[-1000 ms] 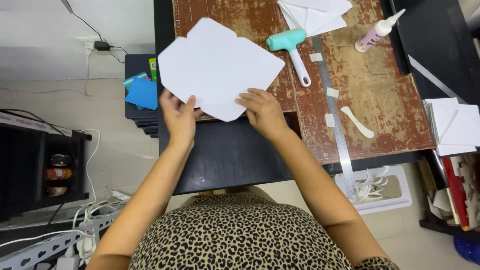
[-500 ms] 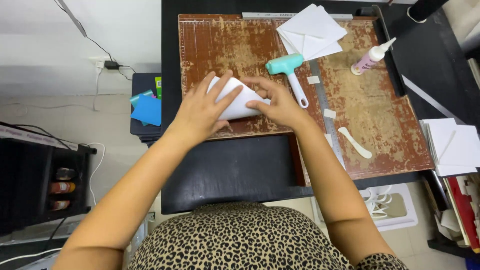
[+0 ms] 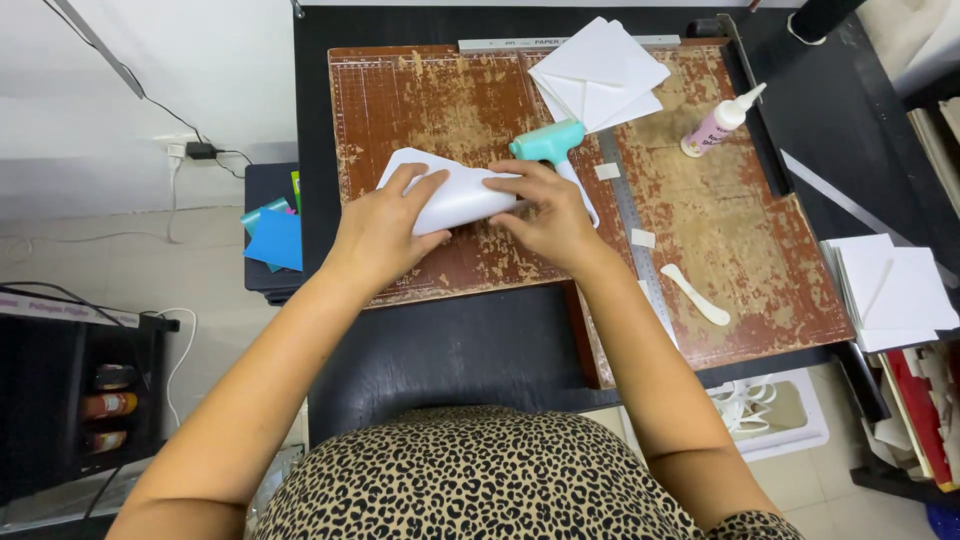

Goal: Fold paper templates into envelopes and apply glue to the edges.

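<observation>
From the head camera, looking down: my left hand [image 3: 385,232] and my right hand [image 3: 548,212] are both pressed on the folded white paper sheet [image 3: 452,197], one at each end, so it stays flat and its flaps don't spring open. The sheet lies on the worn brown cutting board [image 3: 480,110], left of centre, where the surface is hard enough to crease against. My hands sit apart, fingers pinching the folded edges. Just beyond my right hand rests the teal roller tool [image 3: 555,150], close enough to grab. The stack of folded white paper pieces [image 3: 600,72] sits at the board's far edge, out of the way. The white-and-pink glue bottle [image 3: 718,122] lies on its side to the right, and the white bone folder [image 3: 698,294] is nearer me, beside the metal ruler strip [image 3: 632,215].
</observation>
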